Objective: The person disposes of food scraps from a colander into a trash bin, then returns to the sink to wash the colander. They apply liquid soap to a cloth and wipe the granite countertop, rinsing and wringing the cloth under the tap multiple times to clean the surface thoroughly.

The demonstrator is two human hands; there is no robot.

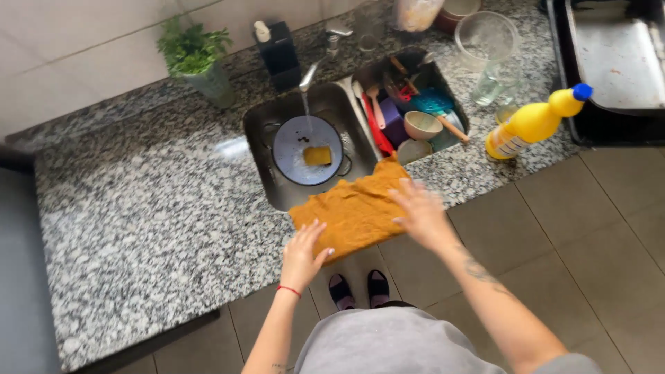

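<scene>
A mustard-orange cloth (353, 208) lies spread over the front edge of the granite counter, just before the sink. My left hand (303, 253) rests flat on its near left corner with fingers apart. My right hand (419, 211) lies on the cloth's right side, fingers spread and slightly blurred. Neither hand grips anything. In the left sink basin (267, 173) sits a round grey-blue pan (305, 149) with a yellow sponge (318, 155) in it, and water runs from the tap (309, 73) into it.
The right basin holds a pile of dishes (409, 114). A yellow bottle with a blue cap (533, 121) stands on the counter at right, next to a clear jug (488, 41). A potted plant (197, 59), a dark soap dispenser (277, 48) and a stove (616, 62) are behind.
</scene>
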